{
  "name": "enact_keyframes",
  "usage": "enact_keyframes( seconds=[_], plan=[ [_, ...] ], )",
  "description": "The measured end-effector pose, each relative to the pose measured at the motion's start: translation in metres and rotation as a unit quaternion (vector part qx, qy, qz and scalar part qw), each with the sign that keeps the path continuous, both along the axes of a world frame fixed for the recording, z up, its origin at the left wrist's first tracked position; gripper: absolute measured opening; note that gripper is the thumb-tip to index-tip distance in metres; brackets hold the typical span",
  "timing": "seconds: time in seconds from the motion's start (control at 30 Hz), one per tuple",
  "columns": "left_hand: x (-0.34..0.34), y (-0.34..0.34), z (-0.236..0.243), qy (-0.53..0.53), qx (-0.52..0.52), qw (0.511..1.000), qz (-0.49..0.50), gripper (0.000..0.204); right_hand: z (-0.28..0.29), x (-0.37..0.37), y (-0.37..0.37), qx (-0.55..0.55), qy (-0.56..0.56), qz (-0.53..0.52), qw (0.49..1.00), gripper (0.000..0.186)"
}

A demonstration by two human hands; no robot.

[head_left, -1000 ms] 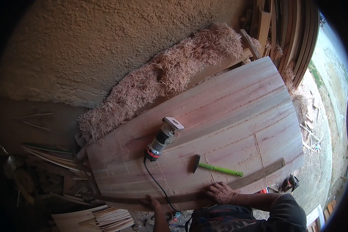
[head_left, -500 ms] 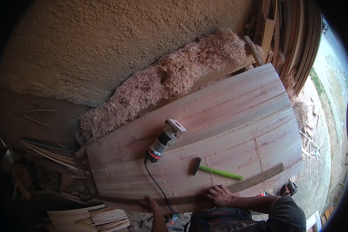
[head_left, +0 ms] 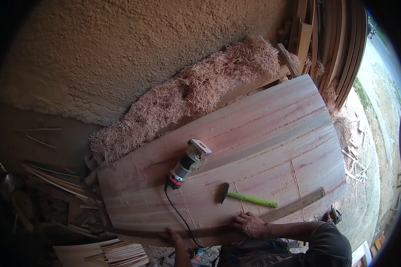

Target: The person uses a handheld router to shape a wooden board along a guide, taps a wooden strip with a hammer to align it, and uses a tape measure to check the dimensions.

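A long, thin wooden strip lies along the near edge of a broad wooden panel and looks curved in this view. Toward the strip's left half, my left hand grips it from the near side, thumb side up. My right hand is closed over the strip farther right, its knuckles upward and fingertips partly hidden. Beyond the strip rests a hammer with a green handle and dark head. A small router lies on its side left of the hammer, its black cord crossing the strip between my hands.
Wood shavings are heaped between the panel and the rough wall. Boards stand at the far right. Thin wood strips are stacked at the near left, with scrap lengths above them.
The whole view has shifted slightly, with the panel and tools appearing a little farther left. Both hands keep their places on the strip.
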State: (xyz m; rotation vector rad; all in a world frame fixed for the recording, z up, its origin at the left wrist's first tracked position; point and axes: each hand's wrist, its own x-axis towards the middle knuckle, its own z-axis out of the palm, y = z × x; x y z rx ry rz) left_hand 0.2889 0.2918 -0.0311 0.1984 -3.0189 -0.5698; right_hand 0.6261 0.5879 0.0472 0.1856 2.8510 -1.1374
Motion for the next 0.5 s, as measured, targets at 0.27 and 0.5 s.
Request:
enact_keyframes(
  seconds=[0.27, 0.5],
  plan=[
    [0.004, 0.01, 0.005, 0.001, 0.025, 1.0, 0.001, 0.081, 0.016, -0.05, 0.07, -0.168, 0.166, -0.172, 0.956, 0.024],
    [0.003, 0.008, 0.009, -0.011, -0.005, 1.0, -0.007, 0.081, 0.001, -0.084, 0.151, -0.238, 0.191, -0.373, 0.876, 0.018]
  ],
)
